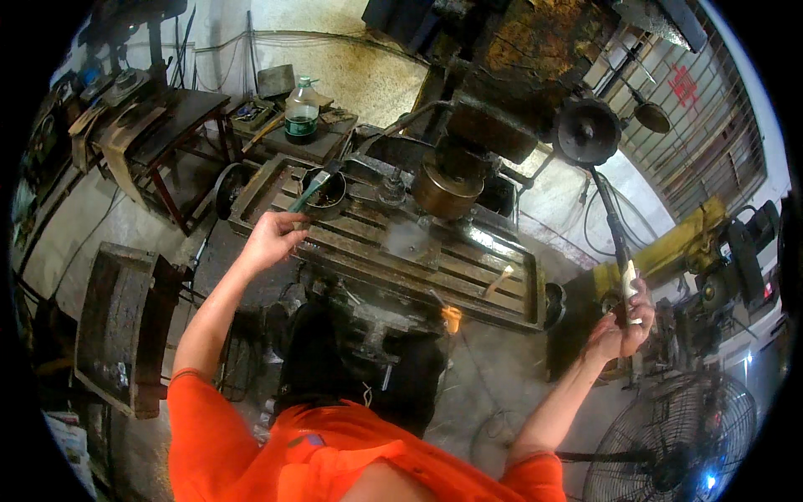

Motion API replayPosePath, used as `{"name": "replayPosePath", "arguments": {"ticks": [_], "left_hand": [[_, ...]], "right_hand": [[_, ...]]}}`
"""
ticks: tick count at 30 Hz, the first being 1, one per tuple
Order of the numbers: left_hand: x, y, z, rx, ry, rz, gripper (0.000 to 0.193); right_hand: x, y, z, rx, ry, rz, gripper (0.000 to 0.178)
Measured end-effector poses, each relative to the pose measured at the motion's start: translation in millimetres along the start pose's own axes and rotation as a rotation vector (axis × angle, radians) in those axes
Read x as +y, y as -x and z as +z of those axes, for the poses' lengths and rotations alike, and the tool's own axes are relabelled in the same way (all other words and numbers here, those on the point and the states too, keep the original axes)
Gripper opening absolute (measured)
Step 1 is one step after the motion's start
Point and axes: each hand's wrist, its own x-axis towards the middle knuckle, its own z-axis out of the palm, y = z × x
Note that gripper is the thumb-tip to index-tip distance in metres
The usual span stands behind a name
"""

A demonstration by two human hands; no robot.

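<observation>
My left hand (272, 237) is closed on the handle of a green brush (311, 191) whose tip dips into a small dark pot (324, 192) on the slotted machine table (393, 251). My right hand (623, 322) grips the white-tipped end of a long black lever (615, 230) that runs up to a round black hub (587, 130). Under the machine head, at the table's middle, sits a brass-coloured round workpiece (445, 191). A small white-handled tool (500, 279) lies on the table's right part.
A plastic bottle of dark green liquid (301, 110) stands on a cluttered bench behind the machine. A dark metal block (125, 322) stands at the left, a floor fan (673, 448) at the lower right, a yellow machine (669, 247) at the right.
</observation>
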Motion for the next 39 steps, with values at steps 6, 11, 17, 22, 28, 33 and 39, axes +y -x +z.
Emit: {"name": "replayPosePath", "arguments": {"ticks": [6, 11, 17, 22, 28, 33, 39], "left_hand": [[3, 1, -3, 0.000, 0.009, -0.004, 0.030], [1, 2, -6, 0.023, 0.018, 0.001, 0.032], [4, 6, -13, 0.033, -0.036, -0.013, 0.031], [-8, 7, -21, 0.053, 0.054, -0.026, 0.032], [-11, 14, -41, 0.096, 0.030, -0.054, 0.034], [-15, 48, -81, 0.192, -0.087, -0.099, 0.036], [-72, 142, -195, 0.411, -0.341, -0.249, 0.037]], "right_hand": [[3, 9, -3, 0.020, 0.019, 0.022, 0.020], [8, 15, -2, 0.003, -0.015, -0.015, 0.017], [11, 27, 0, 0.059, -0.061, 0.007, 0.013], [15, 33, 0, 0.069, -0.077, -0.002, 0.013], [17, 32, -5, 0.014, -0.055, -0.023, 0.013], [32, 24, -46, -0.070, 0.038, 0.027, 0.014], [8, -2, -35, -0.238, 0.245, -0.272, 0.027]]}}
